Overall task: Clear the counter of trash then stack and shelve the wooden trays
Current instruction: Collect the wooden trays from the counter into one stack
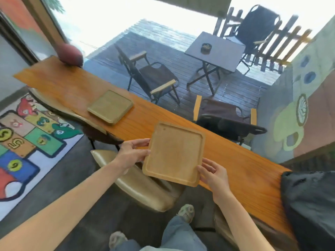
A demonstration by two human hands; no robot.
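Observation:
A square wooden tray (175,153) with a raised rim is held at the near edge of the long wooden counter (241,160), partly overhanging it. My left hand (133,152) grips its left edge with thumb on top. My right hand (213,175) grips its near right corner. A second wooden tray (110,106), darker and greenish, lies flat on the counter farther left. No trash shows on the counter.
A black bag (311,203) rests on the counter's right end. A reddish round object (70,54) sits at its far left end. Tan stool seats (143,191) stand below the counter by my feet. Beyond the glass are folding chairs and a small table (215,51).

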